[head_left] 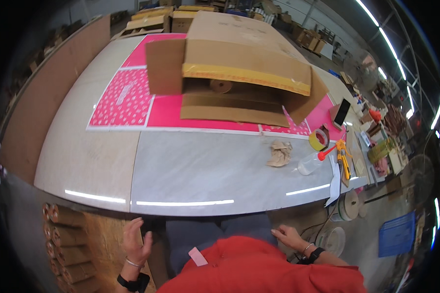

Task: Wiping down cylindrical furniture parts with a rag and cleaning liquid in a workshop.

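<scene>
My left hand (pixel 138 242) is held up below the table's front edge, its thumb apart from the fingers and nothing in it. Low on the other side, my right hand (pixel 289 237) rests by my thigh with loosely stretched fingers and no visible object. Beyond both hands, a large cardboard box (pixel 244 49) lies on the table (pixel 190 171), its flaps spread toward me. Inside its dark opening shows the end of a brown roll (pixel 221 86). Pink printed sheets (pixel 122 97) lie under and beside the box.
Crumpled brown paper (pixel 280 154), a tape roll (pixel 319 139), a red-nozzled bottle (pixel 310 164), a yellow cutter (pixel 345 163) and a propped phone (pixel 341 113) are on the table's right. Brown rolls (pixel 71 238) are stacked lower left. A blue crate (pixel 397 234) stands lower right.
</scene>
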Motion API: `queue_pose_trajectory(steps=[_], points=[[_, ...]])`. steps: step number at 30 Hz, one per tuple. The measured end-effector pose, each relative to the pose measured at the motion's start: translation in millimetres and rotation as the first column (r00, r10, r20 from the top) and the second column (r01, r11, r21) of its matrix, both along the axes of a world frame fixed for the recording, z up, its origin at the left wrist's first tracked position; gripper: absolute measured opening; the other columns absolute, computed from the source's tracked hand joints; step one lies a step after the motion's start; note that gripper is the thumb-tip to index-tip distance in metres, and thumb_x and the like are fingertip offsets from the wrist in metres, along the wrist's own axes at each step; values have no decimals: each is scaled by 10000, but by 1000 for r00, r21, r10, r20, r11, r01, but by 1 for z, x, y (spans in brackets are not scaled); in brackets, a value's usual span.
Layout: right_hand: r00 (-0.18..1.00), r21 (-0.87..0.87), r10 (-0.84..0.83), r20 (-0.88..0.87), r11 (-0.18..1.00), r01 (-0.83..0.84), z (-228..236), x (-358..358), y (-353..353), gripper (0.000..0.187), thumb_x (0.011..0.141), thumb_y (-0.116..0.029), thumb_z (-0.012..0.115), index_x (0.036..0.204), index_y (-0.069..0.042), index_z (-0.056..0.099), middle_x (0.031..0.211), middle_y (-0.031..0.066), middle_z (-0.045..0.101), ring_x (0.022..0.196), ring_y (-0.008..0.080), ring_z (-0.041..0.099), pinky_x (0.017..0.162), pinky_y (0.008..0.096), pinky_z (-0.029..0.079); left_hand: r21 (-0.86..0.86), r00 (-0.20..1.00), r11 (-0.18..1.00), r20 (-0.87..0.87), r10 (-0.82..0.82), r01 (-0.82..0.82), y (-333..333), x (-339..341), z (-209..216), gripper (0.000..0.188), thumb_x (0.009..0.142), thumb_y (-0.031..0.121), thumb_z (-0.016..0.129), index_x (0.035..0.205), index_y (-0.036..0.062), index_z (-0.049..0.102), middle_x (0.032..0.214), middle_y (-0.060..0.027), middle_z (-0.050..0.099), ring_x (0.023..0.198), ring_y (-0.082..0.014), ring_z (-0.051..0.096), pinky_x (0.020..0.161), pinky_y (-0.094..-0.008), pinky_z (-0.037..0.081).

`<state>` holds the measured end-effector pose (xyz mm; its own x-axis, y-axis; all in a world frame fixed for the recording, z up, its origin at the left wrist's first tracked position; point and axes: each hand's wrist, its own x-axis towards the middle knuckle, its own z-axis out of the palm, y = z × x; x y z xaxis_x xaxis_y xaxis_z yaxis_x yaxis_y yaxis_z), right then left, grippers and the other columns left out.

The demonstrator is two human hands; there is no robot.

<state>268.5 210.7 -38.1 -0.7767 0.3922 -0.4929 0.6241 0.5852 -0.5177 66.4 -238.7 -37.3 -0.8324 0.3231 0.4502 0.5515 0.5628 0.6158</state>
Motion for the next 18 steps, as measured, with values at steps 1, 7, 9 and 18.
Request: queue_pose_trajectory(steps=[1, 7, 9, 18], points=[[1000, -15, -13, -16, 1000, 12, -23, 19, 16, 378, 899, -378, 602, 881, -1, 626, 703, 78, 619, 660, 155, 606, 606, 301, 481, -80, 986, 987, -76, -146, 140, 23, -15, 18, 432, 740, 92, 713, 1129, -6, 550, 1169, -183, 550, 1059, -354, 540, 928, -414, 436], [896, -548, -75, 438, 768, 332, -178, 137, 42, 354, 950, -245, 469, 1164, 17, 570, 1062, 139, 636, 922, 211, 614, 792, 335, 517, -502, 743, 617, 79, -665, 606, 152, -84, 55, 662, 766, 420, 690, 1257, 20, 498, 1310, -182, 478, 1235, -376, 432, 1033, -485, 342], [917, -581, -50, 395, 760, 292, -216, 154, 40, 351, 948, -242, 470, 1165, 15, 571, 1065, 139, 636, 927, 212, 612, 800, 337, 514, -621, 654, 431, 180, -735, 655, 169, -104, 51, 701, 782, 504, 646, 1274, 28, 495, 1346, -186, 456, 1269, -377, 400, 1060, -511, 300], [991, -541, 127, 34, 836, -89, -244, 175, 21, 332, 937, -216, 479, 1174, -5, 579, 1095, 139, 631, 976, 225, 595, 865, 352, 483, -798, 517, 82, 304, -800, 596, 157, -110, 35, 764, 726, 621, 622, 1265, 90, 518, 1385, -149, 434, 1289, -388, 359, 1052, -619, 219]])
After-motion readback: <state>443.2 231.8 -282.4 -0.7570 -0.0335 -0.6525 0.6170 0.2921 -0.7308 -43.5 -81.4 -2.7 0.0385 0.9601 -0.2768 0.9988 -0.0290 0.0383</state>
